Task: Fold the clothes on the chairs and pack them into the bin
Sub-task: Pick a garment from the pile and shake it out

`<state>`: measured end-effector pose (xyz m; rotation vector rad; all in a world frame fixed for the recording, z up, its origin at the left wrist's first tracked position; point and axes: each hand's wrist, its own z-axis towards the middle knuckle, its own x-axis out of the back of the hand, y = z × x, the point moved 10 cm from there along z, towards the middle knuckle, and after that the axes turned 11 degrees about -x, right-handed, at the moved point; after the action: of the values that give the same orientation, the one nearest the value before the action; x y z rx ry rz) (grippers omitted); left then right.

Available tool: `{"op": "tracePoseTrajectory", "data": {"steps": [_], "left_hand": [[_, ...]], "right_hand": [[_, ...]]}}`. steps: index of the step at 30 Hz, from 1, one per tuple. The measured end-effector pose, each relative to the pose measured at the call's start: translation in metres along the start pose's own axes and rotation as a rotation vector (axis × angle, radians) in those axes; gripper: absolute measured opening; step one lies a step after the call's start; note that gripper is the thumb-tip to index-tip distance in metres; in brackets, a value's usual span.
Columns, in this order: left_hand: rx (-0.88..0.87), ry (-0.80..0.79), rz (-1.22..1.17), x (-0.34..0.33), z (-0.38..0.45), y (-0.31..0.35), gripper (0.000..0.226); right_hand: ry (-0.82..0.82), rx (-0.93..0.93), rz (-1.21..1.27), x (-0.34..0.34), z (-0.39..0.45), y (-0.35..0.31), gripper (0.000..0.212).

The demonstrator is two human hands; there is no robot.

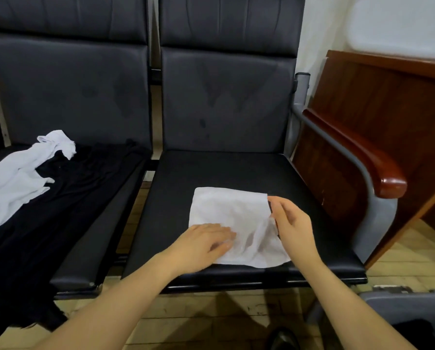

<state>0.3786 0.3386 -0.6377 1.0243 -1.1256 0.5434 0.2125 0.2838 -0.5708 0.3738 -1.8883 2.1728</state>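
Note:
A white garment [236,218], folded into a rough rectangle, lies on the seat of the right black chair [211,170]. My left hand [206,243] presses flat on its near left part with straight fingers. My right hand [291,221] is at the garment's right edge, thumb and fingers pinching the fold there. On the left chair [105,215] a black garment [34,223] is spread out and hangs over the front, with a crumpled white garment [16,178] on top of it. The grey bin [408,306] shows at the lower right, something dark inside.
A wooden armrest [357,152] on a grey metal frame borders the right chair. Behind it stands a brown wooden panel [388,102]. The floor [211,311] is pale wood parquet; a black shoe [284,339] shows at the bottom.

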Motion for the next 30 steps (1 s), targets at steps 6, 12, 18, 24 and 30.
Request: {"op": "tracePoseTrajectory", "data": {"steps": [6, 12, 18, 24, 30], "left_hand": [[-0.045, -0.035, 0.089, -0.001, 0.001, 0.014, 0.042], [0.226, -0.057, 0.226, 0.0, -0.017, -0.018, 0.056], [0.282, -0.072, 0.215, 0.008, -0.022, -0.028, 0.058], [0.251, 0.014, 0.262, 0.029, -0.019, -0.023, 0.057], [0.4, 0.275, 0.28, 0.046, -0.033, -0.036, 0.041]], "right_hand": [[0.022, 0.01, -0.172, -0.007, 0.0, 0.0, 0.027], [-0.272, 0.058, -0.7, -0.063, -0.004, 0.012, 0.047], [-0.514, 0.005, -1.036, -0.077, -0.016, 0.067, 0.064], [-0.426, -0.022, -0.933, -0.066, -0.013, 0.043, 0.045], [-0.153, -0.02, -0.848, -0.041, -0.006, 0.03, 0.036]]}}
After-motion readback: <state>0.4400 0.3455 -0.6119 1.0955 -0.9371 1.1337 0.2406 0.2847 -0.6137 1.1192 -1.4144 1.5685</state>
